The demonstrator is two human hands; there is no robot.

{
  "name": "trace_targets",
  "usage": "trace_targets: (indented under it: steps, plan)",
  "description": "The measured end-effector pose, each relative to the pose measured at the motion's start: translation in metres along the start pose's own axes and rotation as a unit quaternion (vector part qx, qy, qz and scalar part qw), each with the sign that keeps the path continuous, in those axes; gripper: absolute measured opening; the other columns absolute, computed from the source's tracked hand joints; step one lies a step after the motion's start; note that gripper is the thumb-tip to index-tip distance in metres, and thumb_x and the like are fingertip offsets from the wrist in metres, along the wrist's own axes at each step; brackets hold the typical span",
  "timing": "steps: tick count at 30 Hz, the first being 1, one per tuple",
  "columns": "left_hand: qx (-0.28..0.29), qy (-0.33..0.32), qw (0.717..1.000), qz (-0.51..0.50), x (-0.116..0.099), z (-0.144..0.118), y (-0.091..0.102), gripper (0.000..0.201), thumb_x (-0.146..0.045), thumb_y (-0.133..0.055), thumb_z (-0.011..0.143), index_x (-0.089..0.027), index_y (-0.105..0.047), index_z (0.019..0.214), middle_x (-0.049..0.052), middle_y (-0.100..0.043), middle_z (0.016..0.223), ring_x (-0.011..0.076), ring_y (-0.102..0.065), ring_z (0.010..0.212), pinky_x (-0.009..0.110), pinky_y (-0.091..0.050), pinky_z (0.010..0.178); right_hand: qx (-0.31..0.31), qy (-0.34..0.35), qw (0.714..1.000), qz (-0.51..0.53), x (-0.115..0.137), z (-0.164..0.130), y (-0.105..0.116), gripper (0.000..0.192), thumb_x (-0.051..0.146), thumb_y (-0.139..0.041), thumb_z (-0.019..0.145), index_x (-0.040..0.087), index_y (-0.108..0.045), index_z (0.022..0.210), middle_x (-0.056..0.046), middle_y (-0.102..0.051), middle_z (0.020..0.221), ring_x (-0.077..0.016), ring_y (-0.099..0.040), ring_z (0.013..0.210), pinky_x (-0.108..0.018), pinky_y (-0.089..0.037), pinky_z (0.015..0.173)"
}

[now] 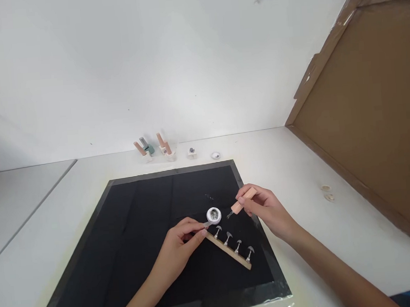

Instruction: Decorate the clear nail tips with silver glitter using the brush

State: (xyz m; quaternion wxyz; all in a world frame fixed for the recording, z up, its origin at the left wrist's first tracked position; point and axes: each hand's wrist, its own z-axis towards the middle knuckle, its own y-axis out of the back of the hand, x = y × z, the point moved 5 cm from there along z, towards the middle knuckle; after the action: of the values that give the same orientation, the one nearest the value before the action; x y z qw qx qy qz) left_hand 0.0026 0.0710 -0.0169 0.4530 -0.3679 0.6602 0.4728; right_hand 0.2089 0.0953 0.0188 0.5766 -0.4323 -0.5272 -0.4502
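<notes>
My left hand (182, 247) rests on a black mat (126, 240) and pinches the near end of a wooden strip (230, 252) that carries several small metal stands with nail tips. A small round white jar (213, 215) with glittery contents sits just beyond my left fingertips. My right hand (266, 208) grips a peach-handled brush (242, 201), its fine tip pointing down-left toward the jar and hovering just right of it.
Along the back wall stand small white holders with peach-capped bottles (163, 145), a teal item (147, 147), a small jar (191, 151) and a lid (215, 155). Two pale nail tips (328, 192) lie on the white table. A brown cardboard panel (372, 112) stands at right.
</notes>
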Motion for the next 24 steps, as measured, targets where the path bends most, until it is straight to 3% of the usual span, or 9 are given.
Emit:
trace_targets:
  steps: [3, 7, 11, 17, 24]
  plan:
    - [-0.011, -0.006, 1.000, 0.006, -0.003, -0.001, 0.004, 0.019, -0.032, -0.062, 0.081, -0.020, -0.076, 0.086, 0.005, -0.065, 0.086, 0.0188, -0.058, 0.077, 0.029, -0.045, 0.069, -0.026, 0.027, 0.997, -0.060, 0.004, 0.000, 0.000, 0.025, 0.035, -0.061, 0.084, 0.019, -0.060, 0.065, -0.002, -0.063, 0.076, -0.0157, -0.058, 0.072, -0.029, -0.042, 0.063]
    - [0.022, -0.005, 1.000, 0.007, -0.006, -0.002, 0.000, 0.020, -0.030, -0.060, 0.082, -0.019, -0.074, 0.090, 0.008, -0.070, 0.099, 0.0235, -0.062, 0.092, 0.033, -0.045, 0.083, -0.033, 0.046, 0.992, -0.115, 0.005, -0.001, -0.002, 0.026, 0.036, -0.059, 0.085, 0.019, -0.061, 0.066, -0.004, -0.063, 0.078, -0.0180, -0.058, 0.075, -0.031, -0.042, 0.063]
    - [0.033, 0.009, 0.998, 0.049, -0.005, -0.003, -0.001, 0.020, -0.031, -0.059, 0.082, -0.018, -0.074, 0.085, 0.007, -0.072, 0.091, 0.0233, -0.063, 0.086, 0.032, -0.046, 0.078, -0.034, 0.046, 0.990, -0.130, 0.004, -0.001, -0.003, 0.024, 0.035, -0.058, 0.085, 0.020, -0.061, 0.066, -0.004, -0.063, 0.079, -0.0184, -0.059, 0.076, -0.030, -0.043, 0.062]
    - [0.060, 0.032, 0.997, -0.018, 0.006, -0.008, 0.002, 0.021, -0.032, -0.060, 0.080, -0.017, -0.074, 0.082, 0.008, -0.072, 0.088, 0.0234, -0.064, 0.085, 0.030, -0.048, 0.076, -0.030, 0.041, 0.990, -0.134, 0.000, -0.001, -0.002, 0.021, 0.029, -0.057, 0.086, 0.020, -0.061, 0.067, -0.003, -0.063, 0.081, -0.0179, -0.058, 0.078, -0.029, -0.042, 0.062]
    - [0.065, 0.017, 0.998, -0.016, 0.016, -0.019, 0.011, 0.020, -0.031, -0.059, 0.083, -0.019, -0.074, 0.086, 0.007, -0.069, 0.089, 0.0223, -0.062, 0.085, 0.030, -0.047, 0.075, -0.009, 0.069, 0.986, -0.151, -0.010, 0.002, -0.010, 0.020, 0.027, -0.055, 0.088, 0.021, -0.061, 0.069, -0.002, -0.061, 0.084, -0.0163, -0.056, 0.076, -0.029, -0.041, 0.063]
